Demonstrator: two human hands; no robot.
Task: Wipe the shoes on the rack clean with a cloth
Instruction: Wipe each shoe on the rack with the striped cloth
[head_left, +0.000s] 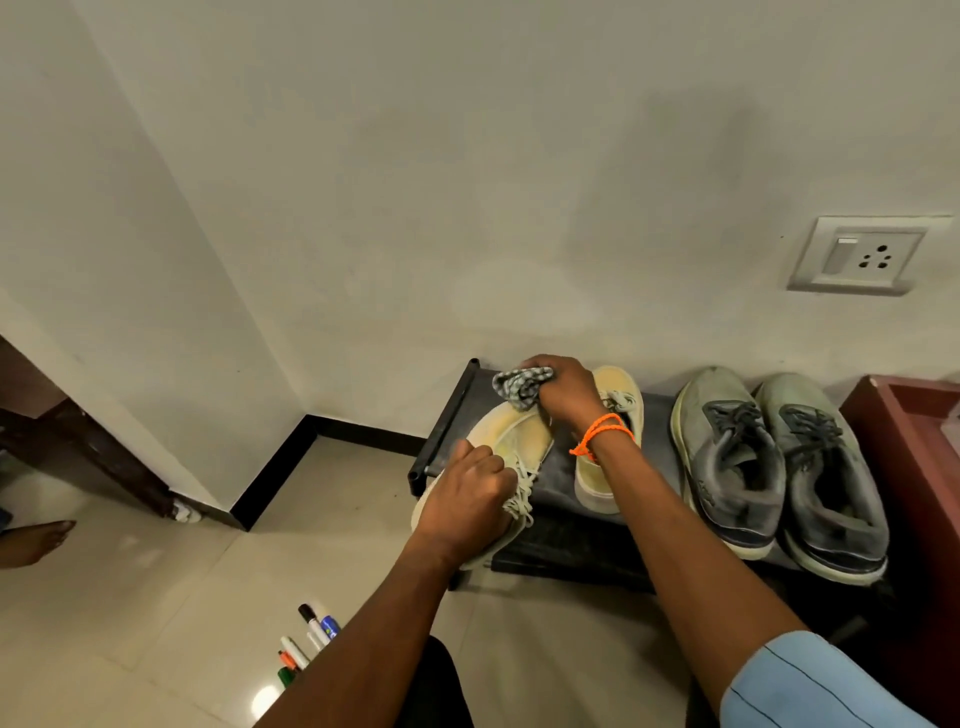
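A pale yellow sneaker (511, 441) lies tilted over the left end of the black shoe rack (449, 421). My left hand (467, 499) grips it around the laces and middle. My right hand (563, 389), with an orange thread on the wrist, holds a bunched checked cloth (519, 387) pressed at the sneaker's toe. The matching yellow sneaker (610, 462) stands on the rack just right of my right wrist, partly hidden by it. A pair of dusty grey sneakers (737, 462) (826, 483) sits further right on the rack.
A dark red cabinet (904, 467) stands against the rack's right end. Several markers (306, 642) lie on the tiled floor near my left forearm. A person's bare foot (39, 540) shows at the far left. A wall socket (862, 254) sits above the grey pair.
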